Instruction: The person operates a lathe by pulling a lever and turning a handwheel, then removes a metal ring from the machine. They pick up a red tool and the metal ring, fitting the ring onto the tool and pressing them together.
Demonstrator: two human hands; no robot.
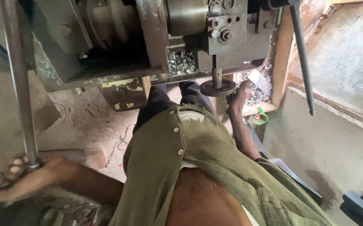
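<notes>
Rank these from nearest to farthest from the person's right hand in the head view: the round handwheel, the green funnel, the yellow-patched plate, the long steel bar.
From the right hand:
1. Round handwheel, just beside it, under the machine.
2. Green funnel, slightly lower, by the wall.
3. Yellow-patched plate, across the lap, below the machine.
4. Long steel bar, far side, gripped by the left hand.

Workshop, worn lathe-like machine (190, 37), metal parts (182, 62)

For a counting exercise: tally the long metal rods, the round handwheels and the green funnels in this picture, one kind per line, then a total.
Long metal rods: 2, left rod gripped by the left hand, right rod
Round handwheels: 1, handwheel by the right hand
Green funnels: 1, funnel
Total: 4
</notes>
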